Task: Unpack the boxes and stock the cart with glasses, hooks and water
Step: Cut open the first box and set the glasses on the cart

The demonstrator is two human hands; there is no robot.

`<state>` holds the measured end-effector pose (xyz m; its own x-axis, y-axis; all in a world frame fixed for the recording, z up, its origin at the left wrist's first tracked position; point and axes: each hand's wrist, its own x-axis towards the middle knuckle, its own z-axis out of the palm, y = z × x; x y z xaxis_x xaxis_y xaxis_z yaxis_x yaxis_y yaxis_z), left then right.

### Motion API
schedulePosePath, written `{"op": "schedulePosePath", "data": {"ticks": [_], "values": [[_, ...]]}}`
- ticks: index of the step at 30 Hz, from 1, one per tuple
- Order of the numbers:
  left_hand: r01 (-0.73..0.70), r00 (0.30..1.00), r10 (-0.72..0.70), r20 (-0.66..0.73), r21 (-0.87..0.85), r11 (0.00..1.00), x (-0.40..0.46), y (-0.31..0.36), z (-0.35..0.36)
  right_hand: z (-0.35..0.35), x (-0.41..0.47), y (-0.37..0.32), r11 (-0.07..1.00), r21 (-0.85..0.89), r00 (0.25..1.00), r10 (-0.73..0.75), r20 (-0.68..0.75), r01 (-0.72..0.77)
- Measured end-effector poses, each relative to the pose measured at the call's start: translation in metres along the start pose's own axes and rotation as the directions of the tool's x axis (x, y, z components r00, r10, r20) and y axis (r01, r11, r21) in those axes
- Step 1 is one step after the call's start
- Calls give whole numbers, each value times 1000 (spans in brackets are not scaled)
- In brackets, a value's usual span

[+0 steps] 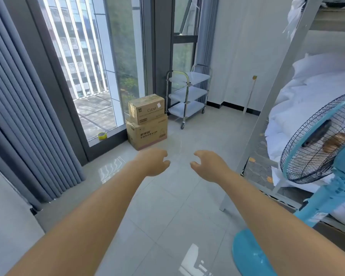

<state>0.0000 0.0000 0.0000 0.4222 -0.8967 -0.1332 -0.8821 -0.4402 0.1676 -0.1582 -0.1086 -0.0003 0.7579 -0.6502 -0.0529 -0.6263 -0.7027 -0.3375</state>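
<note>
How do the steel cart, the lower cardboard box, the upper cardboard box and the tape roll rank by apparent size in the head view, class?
1. Steel cart, though it stands farther back.
2. Lower cardboard box.
3. Upper cardboard box, slightly smaller than the box beneath.
4. Tape roll, plainly smallest.

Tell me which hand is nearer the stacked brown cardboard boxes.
Left. The left hand hovers just in front of the stacked brown cardboard boxes, not touching; the right hand is off to their right.
</note>
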Motion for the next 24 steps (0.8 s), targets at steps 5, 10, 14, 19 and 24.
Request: {"op": "schedulePosePath", "data": {"ticks": [5,10,14,19,24], "values": [[41,998,-41,39,1,999,26,-3,16,13,25,14,1000,-10,999,8,37,-8],[39,998,-40,44,17,999,69,-15,23,25,70,29,1000,-5,998,3,56,-3],[41,996,-41,77,7,999,123,-36,30,37,123,33,1000,7,997,6,83,-6],[22,991,-20,135,-15,1000,211,-68,39,58,208,41,999,1,992,47,116,-48],[9,979,-1,205,-40,999,309,-105,27,60,311,44,994,14,984,105,145,-108]]}}
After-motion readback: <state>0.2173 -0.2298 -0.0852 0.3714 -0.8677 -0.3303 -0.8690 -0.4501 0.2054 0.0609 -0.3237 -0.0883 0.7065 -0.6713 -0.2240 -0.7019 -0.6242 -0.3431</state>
